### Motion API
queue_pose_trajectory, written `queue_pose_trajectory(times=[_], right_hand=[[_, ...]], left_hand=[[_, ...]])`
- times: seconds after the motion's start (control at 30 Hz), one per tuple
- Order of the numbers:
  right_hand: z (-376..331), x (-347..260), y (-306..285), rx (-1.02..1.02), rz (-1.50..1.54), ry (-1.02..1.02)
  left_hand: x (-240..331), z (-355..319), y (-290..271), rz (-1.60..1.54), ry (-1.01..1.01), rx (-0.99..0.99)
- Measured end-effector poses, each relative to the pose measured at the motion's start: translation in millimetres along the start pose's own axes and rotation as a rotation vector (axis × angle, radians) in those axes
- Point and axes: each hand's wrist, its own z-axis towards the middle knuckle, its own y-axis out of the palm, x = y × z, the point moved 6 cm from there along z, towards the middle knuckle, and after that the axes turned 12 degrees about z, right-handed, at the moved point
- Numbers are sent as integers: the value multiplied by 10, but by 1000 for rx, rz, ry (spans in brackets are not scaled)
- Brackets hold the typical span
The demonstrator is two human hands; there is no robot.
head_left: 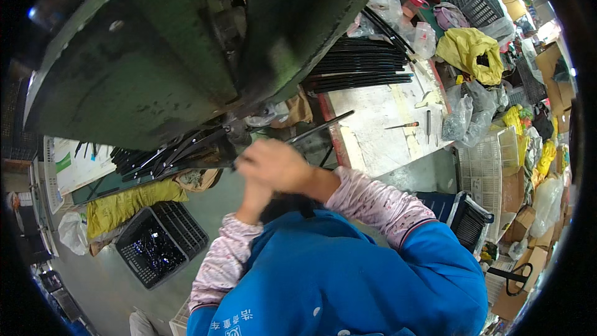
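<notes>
My right hand [281, 165] is closed, its fingers curled over my left hand [254, 196], just below the green machine. A thin black rod [320, 127] slants up and right from behind my right hand; its far end reaches over the left edge of the worktable. My left hand's fingers are mostly hidden under the right. The large green machine body [143, 62], scuffed and dark, fills the upper left. Beside my hands, on the left, black metal strips [177, 152] lie in a loose heap.
On the white worktable [367, 143] lie a bundle of black rods [360, 56], a thin pointed tool [403, 126] and a slim rod [428, 126]. A black crate [158, 242] holding small shiny pieces stands on the floor at left. Crates, bags and cartons crowd the right.
</notes>
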Motion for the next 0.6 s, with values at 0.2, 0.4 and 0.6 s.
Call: queue_pose_trajectory(times=[0.2,0.4,0.6], right_hand=[[145,68,-305,98,177,146],[-317,762,-538,187,-74,395],[52,639,-320,162,-75,293]], left_hand=[[140,217,-863,-715,-593,88],[79,196,-1743,-1005,-398,434],[610,337,-1727,-182,-413,-19]])
